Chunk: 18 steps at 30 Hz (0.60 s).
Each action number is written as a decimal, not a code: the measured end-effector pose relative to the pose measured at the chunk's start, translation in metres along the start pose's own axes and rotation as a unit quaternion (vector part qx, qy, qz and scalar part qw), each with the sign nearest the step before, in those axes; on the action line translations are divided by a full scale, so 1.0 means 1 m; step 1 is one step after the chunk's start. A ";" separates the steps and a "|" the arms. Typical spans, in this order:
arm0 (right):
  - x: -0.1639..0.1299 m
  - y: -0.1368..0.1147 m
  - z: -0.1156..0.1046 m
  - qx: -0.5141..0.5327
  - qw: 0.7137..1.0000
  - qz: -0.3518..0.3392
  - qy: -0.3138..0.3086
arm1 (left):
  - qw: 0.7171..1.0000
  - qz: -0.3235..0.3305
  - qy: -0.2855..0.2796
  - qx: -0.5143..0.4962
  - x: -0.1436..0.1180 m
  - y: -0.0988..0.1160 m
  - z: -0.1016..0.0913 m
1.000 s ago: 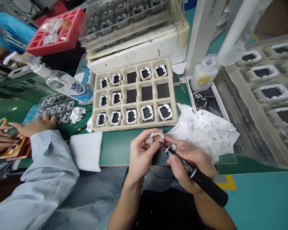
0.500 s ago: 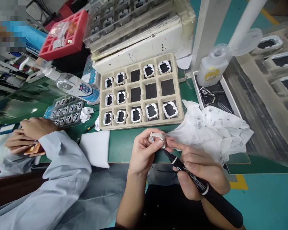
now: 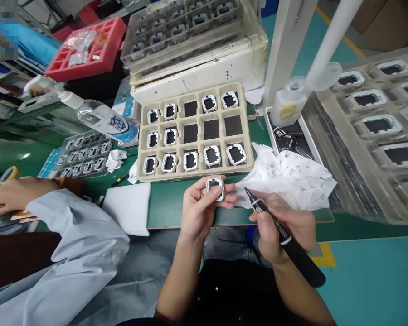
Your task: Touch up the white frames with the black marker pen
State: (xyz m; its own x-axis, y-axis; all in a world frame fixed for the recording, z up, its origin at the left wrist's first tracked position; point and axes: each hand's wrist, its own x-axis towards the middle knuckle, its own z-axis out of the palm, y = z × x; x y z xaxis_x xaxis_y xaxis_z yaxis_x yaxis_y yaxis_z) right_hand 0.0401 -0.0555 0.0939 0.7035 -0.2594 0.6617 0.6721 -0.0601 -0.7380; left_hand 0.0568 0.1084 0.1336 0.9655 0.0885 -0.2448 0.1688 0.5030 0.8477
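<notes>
So we've got the frame [image 3: 215, 188], a little white square one, pinched in our left hand [image 3: 201, 209], fingers closed around its edges, held just over the near edge of the bench [image 3: 177, 206]. Our right hand [image 3: 283, 227] is wrapped tight around a marker [image 3: 281, 236], tip pointing up and left toward the frame but clearly apart from it.

Right past the left hand sits the tray [image 3: 194, 131], cardboard with three rows of pockets. Most pockets have the same kind of frame in them; a few in the middle and right only show a dark square. Just beyond the right hand there's a crumpled wipe [image 3: 292, 174] with dark specks all over it, and further out a small bottle [image 3: 287, 106] with a yellow label beside a white post.

Off to the left of our left hand lies a white pad [image 3: 125, 213], then a clear spray bottle [image 3: 98, 118] on its side. A co-worker's sleeve [image 3: 71, 235] fills the left corner, their hand [image 3: 15, 194] resting on the bench.
</notes>
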 end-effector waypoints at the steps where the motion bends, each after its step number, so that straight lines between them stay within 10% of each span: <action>1: 0.002 -0.002 0.002 0.011 1.000 0.003 0.012 | 1.000 0.009 0.013 0.011 0.000 -0.001 0.001; 18: -0.011 0.018 0.022 -0.086 0.984 0.140 0.068 | 0.966 0.081 0.124 0.211 -0.013 -0.019 -0.011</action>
State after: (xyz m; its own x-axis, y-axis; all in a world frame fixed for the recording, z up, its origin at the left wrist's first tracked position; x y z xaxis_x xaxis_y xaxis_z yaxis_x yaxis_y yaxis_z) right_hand 0.0499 -0.0330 0.0764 0.8102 -0.4151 0.4139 0.3989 -0.1269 -0.9082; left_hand 0.0388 0.1070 0.1153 0.9176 0.3670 -0.1528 0.1349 0.0742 0.9881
